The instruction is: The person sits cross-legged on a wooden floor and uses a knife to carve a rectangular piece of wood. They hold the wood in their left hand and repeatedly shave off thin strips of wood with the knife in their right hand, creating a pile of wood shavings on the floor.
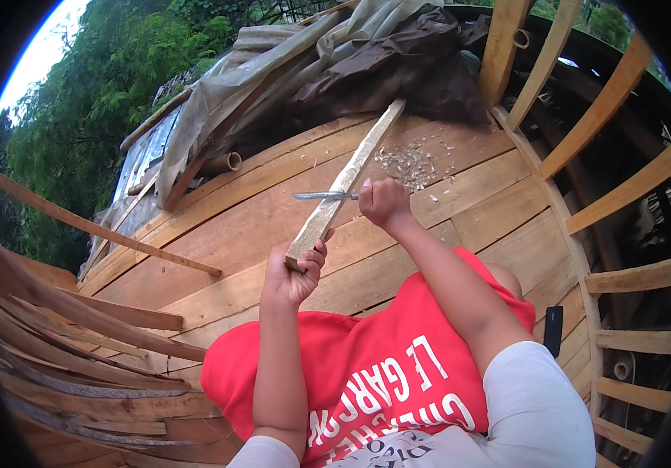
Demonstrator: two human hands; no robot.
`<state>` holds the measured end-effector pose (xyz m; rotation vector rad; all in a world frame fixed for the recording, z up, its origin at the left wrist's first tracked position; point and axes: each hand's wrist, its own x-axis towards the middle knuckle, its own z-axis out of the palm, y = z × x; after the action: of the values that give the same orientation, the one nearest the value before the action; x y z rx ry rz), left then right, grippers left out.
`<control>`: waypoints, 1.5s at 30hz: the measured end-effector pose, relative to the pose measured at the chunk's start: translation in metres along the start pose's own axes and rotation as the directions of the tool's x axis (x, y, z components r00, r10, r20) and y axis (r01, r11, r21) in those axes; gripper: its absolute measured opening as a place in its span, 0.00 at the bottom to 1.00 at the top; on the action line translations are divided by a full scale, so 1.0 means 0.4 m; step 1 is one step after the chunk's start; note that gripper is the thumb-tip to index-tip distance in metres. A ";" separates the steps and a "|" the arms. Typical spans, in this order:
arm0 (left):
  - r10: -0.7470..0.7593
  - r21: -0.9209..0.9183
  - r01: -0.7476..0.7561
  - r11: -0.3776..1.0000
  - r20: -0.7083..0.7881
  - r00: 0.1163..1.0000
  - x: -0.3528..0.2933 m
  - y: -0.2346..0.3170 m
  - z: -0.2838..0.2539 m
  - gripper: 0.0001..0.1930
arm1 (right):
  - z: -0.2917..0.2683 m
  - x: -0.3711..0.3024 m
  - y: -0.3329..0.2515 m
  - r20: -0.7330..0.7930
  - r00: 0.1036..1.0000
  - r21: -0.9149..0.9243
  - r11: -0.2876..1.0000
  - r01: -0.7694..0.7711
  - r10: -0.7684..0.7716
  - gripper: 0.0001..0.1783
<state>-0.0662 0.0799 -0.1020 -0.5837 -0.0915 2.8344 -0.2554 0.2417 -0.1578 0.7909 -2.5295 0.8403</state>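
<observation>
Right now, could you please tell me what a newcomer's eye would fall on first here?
Probably the bright red garment over the person's lap, low in the middle. Just above it, the left hand holds the near end of a pale stick, and the knife in the right hand crosses it. Shavings lie scattered on the boards right of the stick's far part.
</observation>
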 end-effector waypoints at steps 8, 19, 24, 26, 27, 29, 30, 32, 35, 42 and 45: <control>-0.010 -0.017 0.010 1.000 0.002 1.000 0.014 -0.035 0.015 0.27 | -0.010 0.013 0.056 0.108 0.993 0.047 0.998 -0.052 0.047 0.28; -0.031 -0.134 0.049 0.990 0.131 0.991 -0.017 0.018 0.001 0.29 | -0.026 -0.020 -0.081 0.132 0.962 0.013 0.970 -0.243 0.239 0.27; -0.059 -0.081 0.068 0.994 0.108 0.992 -0.004 -0.013 -0.008 0.30 | -0.054 0.022 0.008 0.210 0.972 0.049 0.992 -0.115 0.102 0.27; -0.064 -0.123 0.080 0.989 0.135 0.989 0.010 -0.006 -0.008 0.30 | -0.041 0.006 -0.048 0.173 0.962 0.031 0.975 -0.220 0.212 0.28; -0.065 -0.097 0.080 0.992 0.145 0.987 0.000 0.004 -0.005 0.30 | -0.036 -0.011 -0.085 0.157 0.951 0.027 0.962 -0.273 0.265 0.28; -0.068 -0.059 0.078 0.995 0.162 0.985 -0.028 0.016 -0.006 0.29 | -0.048 -0.030 -0.102 0.195 0.961 0.044 0.977 -0.210 0.198 0.28; -0.073 -0.070 0.084 0.994 0.148 0.986 -0.019 0.009 -0.010 0.30 | -0.046 -0.012 -0.075 0.197 0.966 0.052 0.983 -0.178 0.165 0.28; -0.079 -0.119 0.098 0.988 0.159 0.984 0.006 -0.015 -0.024 0.30 | -0.058 0.030 -0.006 0.198 0.977 0.085 0.991 -0.103 0.084 0.28; -0.097 -0.132 0.122 0.984 0.183 0.978 0.000 0.001 -0.005 0.30 | -0.028 -0.013 -0.072 0.119 0.969 0.074 0.971 -0.227 0.217 0.28; -0.085 -0.149 0.111 0.983 0.170 0.982 0.011 -0.020 -0.002 0.31 | -0.013 0.004 -0.019 0.076 0.981 0.081 0.979 -0.186 0.180 0.28; -0.066 -0.056 0.074 0.996 0.125 0.990 -0.022 0.006 0.006 0.27 | -0.022 -0.027 -0.079 0.127 0.980 0.089 0.983 -0.162 0.150 0.28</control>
<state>-0.0599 0.0752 -0.0968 -0.4084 -0.2163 2.8055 -0.2263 0.2305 -0.1428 0.6982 -2.7022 1.0043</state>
